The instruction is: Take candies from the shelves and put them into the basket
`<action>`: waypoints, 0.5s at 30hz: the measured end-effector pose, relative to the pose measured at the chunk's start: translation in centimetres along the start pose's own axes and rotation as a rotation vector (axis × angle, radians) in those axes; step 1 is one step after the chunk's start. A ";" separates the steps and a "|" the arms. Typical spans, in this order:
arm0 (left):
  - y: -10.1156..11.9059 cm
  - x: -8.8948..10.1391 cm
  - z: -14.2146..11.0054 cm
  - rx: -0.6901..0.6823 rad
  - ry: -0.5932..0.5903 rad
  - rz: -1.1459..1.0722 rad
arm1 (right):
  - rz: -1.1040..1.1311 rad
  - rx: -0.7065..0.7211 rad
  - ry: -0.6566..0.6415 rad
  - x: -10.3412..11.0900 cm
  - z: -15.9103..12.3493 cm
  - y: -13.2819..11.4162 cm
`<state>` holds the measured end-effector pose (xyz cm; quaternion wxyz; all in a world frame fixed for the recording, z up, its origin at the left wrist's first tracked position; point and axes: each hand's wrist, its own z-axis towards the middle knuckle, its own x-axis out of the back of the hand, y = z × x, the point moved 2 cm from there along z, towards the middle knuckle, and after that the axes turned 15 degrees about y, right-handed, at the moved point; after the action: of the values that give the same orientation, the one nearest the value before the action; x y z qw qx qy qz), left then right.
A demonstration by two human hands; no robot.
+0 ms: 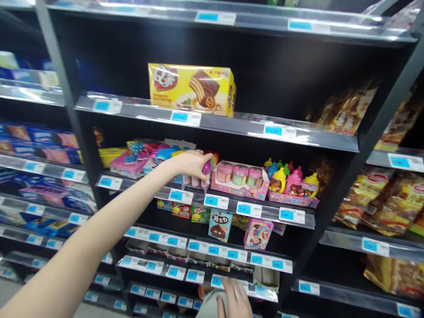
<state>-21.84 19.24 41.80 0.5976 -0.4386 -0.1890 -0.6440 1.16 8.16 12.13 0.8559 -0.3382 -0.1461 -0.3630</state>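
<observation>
My left hand (198,165) reaches in from the left to the middle shelf. Its fingers are closed around a small item with a shiny purple top (206,168), among white-bodied tubes (195,181) at the shelf front. Just right of that hand stands a pink box of round candy jars (240,175). To its left are colourful toy-like sweets (165,153) and a pink tray of packets (127,165). Low in the view, my right hand (236,300) has its fingers curled against a grey-green thing (213,304); whether it grips this is hidden.
A yellow cake box (192,90) sits on the shelf above. Bottle-shaped candies (293,182) stand farther right. Below are a blue chocolate box (219,226) and a purple box (258,234). Shelf edges (228,123) with price tags jut forward; bagged snacks (394,201) fill the right bay.
</observation>
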 end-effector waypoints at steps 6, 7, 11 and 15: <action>0.0 0.1 -0.3 -0.056 0.039 0.019 | 0.171 0.353 0.004 -1.6 15.9 -10.2; -0.1 0.0 -0.4 -0.056 0.050 0.009 | 0.116 0.325 0.030 -2.0 17.5 -11.1; -0.8 -0.3 -0.3 -0.102 0.109 0.017 | -0.099 0.239 0.112 -3.8 20.6 -12.7; -1.0 -0.4 -0.1 -0.200 0.214 0.048 | -0.134 0.228 0.205 -4.8 20.8 -12.4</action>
<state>-22.90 19.65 41.71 0.5830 -0.4293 -0.0484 -0.6881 -11.21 18.68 30.77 0.8730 -0.1894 -0.1205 -0.4329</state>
